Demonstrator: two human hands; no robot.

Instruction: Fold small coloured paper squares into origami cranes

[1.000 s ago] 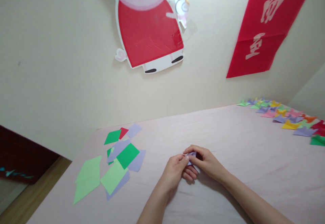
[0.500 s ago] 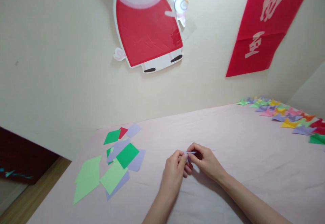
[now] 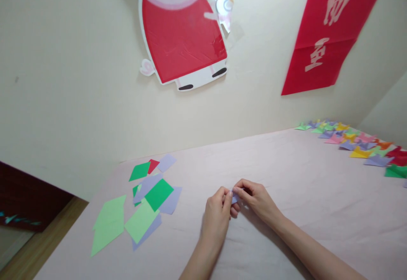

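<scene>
A small folded piece of lilac paper (image 3: 234, 199) is held between my two hands above the pale pink sheet (image 3: 254, 157). My left hand (image 3: 218, 208) pinches its left side, thumb on top and fingers curled beneath. From the right, my right hand (image 3: 254, 193) closes thumb and forefinger on the upper edge of the same paper. Most of the paper is covered by my fingers, so its exact folds cannot be made out.
Loose paper squares lie left of my hands: light green (image 3: 110, 223), dark green (image 3: 159, 194), lilac (image 3: 171, 200) and red (image 3: 153, 165). Rows of folded paper figures (image 3: 361, 152) stand at the right. A wall with a cartoon cutout (image 3: 186, 38) and red banner (image 3: 321, 47) rises behind.
My right thumb and forefinger have moved slightly left onto the paper, close against my left thumb. The paper's thin upper edge, seen before, is now mostly covered, and more of its face shows.
</scene>
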